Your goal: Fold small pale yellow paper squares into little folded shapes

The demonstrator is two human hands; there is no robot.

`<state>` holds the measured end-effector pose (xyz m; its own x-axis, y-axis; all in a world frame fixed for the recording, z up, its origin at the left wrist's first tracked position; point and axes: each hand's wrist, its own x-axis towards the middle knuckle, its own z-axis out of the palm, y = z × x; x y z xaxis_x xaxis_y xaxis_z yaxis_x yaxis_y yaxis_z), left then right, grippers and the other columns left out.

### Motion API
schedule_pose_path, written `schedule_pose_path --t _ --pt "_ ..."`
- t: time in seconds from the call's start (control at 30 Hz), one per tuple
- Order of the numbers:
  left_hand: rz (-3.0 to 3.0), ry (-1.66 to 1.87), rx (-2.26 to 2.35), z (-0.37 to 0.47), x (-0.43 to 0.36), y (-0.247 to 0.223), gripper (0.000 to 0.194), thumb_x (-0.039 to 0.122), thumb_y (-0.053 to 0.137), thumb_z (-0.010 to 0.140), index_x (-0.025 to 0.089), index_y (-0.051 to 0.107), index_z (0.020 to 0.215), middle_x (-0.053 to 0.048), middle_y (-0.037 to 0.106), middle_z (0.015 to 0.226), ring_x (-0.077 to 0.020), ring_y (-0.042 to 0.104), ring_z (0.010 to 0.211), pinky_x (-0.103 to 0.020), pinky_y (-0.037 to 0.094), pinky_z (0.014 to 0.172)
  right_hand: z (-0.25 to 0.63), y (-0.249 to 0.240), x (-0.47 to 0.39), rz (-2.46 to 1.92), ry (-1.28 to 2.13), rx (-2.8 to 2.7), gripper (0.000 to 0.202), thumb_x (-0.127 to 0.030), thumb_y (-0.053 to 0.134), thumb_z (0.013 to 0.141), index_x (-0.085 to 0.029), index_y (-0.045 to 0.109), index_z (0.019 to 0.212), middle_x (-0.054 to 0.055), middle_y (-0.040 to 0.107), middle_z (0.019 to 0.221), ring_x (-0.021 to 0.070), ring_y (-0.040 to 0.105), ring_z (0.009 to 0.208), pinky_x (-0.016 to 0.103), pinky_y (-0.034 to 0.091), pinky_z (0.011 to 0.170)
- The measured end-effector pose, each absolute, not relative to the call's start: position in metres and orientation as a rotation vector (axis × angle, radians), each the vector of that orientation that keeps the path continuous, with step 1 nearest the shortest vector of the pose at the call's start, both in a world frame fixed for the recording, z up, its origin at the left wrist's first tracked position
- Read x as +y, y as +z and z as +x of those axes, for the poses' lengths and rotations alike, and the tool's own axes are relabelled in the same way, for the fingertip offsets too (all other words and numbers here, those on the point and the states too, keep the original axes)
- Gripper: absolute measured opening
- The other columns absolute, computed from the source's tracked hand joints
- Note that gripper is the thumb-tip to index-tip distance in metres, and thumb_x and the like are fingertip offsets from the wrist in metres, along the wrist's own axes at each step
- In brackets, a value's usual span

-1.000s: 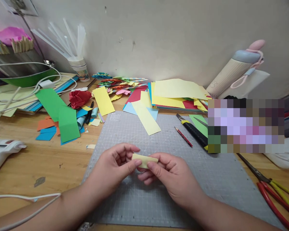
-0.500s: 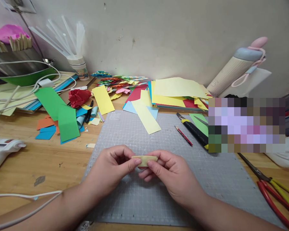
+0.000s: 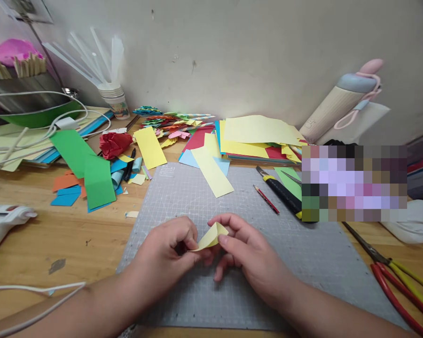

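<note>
Between my hands is a small folded piece of pale yellow paper (image 3: pixel 210 237), held a little above the grey cutting mat (image 3: pixel 183 300). My left hand (image 3: pixel 171 241) pinches its left end, fingers curled in. At the right end, my right hand (image 3: pixel 245 249) grips the paper between thumb and forefinger, its lower fingers loosely bent. The paper's right part stands up in an opened fold. Pale yellow strips (image 3: pixel 215 176) lie on the mat's far edge, beyond my hands. A red pencil (image 3: pixel 266 199) and a black and yellow utility knife (image 3: pixel 282 195) rest to their right.
Green paper strips (image 3: pixel 98 180) and a crumpled red paper (image 3: pixel 115 144) lie left of the mat. Large scissors (image 3: pixel 391 263) sit at the right edge. A white glue gun (image 3: pixel 7 223) is at far left. Behind stand paper cups (image 3: pixel 114 101) with straws and a leaning bottle (image 3: pixel 334 105).
The folded yellow paper was flat and level between both thumbs; now it tilts, and a fold in it has opened up. My left hand has rolled inward.
</note>
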<state>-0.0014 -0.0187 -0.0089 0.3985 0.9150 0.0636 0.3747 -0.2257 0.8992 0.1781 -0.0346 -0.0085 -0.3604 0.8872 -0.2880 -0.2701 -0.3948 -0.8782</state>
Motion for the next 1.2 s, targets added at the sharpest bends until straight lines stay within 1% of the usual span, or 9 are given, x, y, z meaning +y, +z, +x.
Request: schedule_pose_path --t 0.17,0.27,0.47,0.67,0.73,0.8,0.87,1.0,1.2 --pt "1.623 0.728 1.117 -0.0024 -0.0175 -0.005 0.027 0.034 0.06 0.082 0.019 0.051 0.062 0.001 0.055 0.062 -0.0136 0.049 0.059 -0.026 0.038 0.057 0.1796 -0.0084 -0.0319 -1.136 1.792 -0.962 0.015 -0.031 0.058 0.083 -0.017 0.058 0.089 -0.002 0.061 0.063 0.0083 0.054 0.047 0.019 0.048 0.043" --pt "1.557 0.695 1.199 -0.0026 -0.016 -0.0022 0.029 0.037 0.052 0.086 0.019 0.053 0.063 0.002 0.054 0.058 -0.0135 0.049 0.057 -0.025 0.038 0.056 0.1819 -0.0101 -0.0295 -1.111 1.831 -0.89 0.014 -0.027 0.06 0.08 -0.016 0.059 0.089 -0.002 0.062 0.058 0.0086 0.055 0.045 0.018 0.046 0.042" --pt "1.642 0.673 1.216 0.0 -0.0158 0.0018 0.032 0.036 0.053 0.085 0.019 0.051 0.057 0.003 0.053 0.054 -0.0125 0.047 0.053 -0.024 0.035 0.053 0.1816 -0.0094 -0.0296 -1.075 1.841 -0.946 0.028 -0.042 0.064 0.083 -0.014 0.064 0.088 0.001 0.065 0.064 0.0096 0.057 0.049 0.018 0.048 0.041" --pt "1.602 0.806 1.316 -0.0048 -0.016 -0.0024 0.038 0.036 0.049 0.089 0.02 0.044 0.055 0.004 0.044 0.051 -0.0119 0.04 0.051 -0.023 0.033 0.05 0.1817 -0.0085 -0.0303 -1.084 1.817 -0.865 0.027 -0.041 0.069 0.08 -0.014 0.066 0.082 0.002 0.066 0.062 0.0118 0.062 0.051 0.022 0.051 0.046" --pt "1.551 0.879 1.301 -0.0062 -0.0159 -0.0042 0.029 0.033 0.048 0.091 0.021 0.05 0.066 0.004 0.048 0.058 -0.0126 0.045 0.055 -0.024 0.037 0.053 0.1834 -0.0079 -0.0289 -1.076 1.844 -0.775 0.026 -0.039 0.07 0.08 -0.013 0.065 0.082 0.002 0.067 0.062 0.0126 0.063 0.051 0.022 0.051 0.046" --pt "1.559 0.916 1.194 -0.0061 -0.0166 -0.005 0.005 0.027 0.051 0.09 0.024 0.055 0.091 0.002 0.057 0.078 -0.0135 0.052 0.067 -0.025 0.044 0.062 0.185 -0.0074 -0.0276 -1.058 1.889 -0.704 0.024 -0.036 0.069 0.08 -0.012 0.064 0.082 0.003 0.068 0.063 0.0123 0.064 0.05 0.021 0.051 0.046" --pt "1.653 0.87 1.04 -0.005 -0.0177 -0.0041 0.022 0.02 0.056 0.087 0.028 0.053 0.108 -0.001 0.058 0.098 -0.0147 0.056 0.08 -0.027 0.047 0.07 0.1856 -0.0071 -0.0272 -1.033 1.927 -0.678 0.024 -0.035 0.069 0.08 -0.012 0.062 0.082 0.004 0.069 0.064 0.0123 0.065 0.051 0.02 0.051 0.046" --pt "1.809 0.771 0.927 -0.0027 -0.0165 0.0003 0.004 0.019 0.064 0.083 0.022 0.061 0.081 -0.002 0.06 0.093 -0.0158 0.058 0.085 -0.027 0.046 0.073 0.1839 -0.0075 -0.0294 -1.016 1.965 -0.754 0.024 -0.037 0.067 0.082 -0.014 0.059 0.081 0.003 0.069 0.064 0.0127 0.066 0.053 0.021 0.052 0.047" --pt "1.545 0.876 1.018 -0.0018 -0.0125 -0.0022 0.015 0.025 0.066 0.08 0.019 0.058 0.069 0.0 0.059 0.074 -0.0145 0.056 0.071 -0.027 0.044 0.065 0.1804 -0.0069 -0.0339 -1.034 1.876 -0.99 0.031 -0.047 0.064 0.082 -0.016 0.063 0.084 0.002 0.067 0.073 0.013 0.067 0.06 0.025 0.054 0.054"
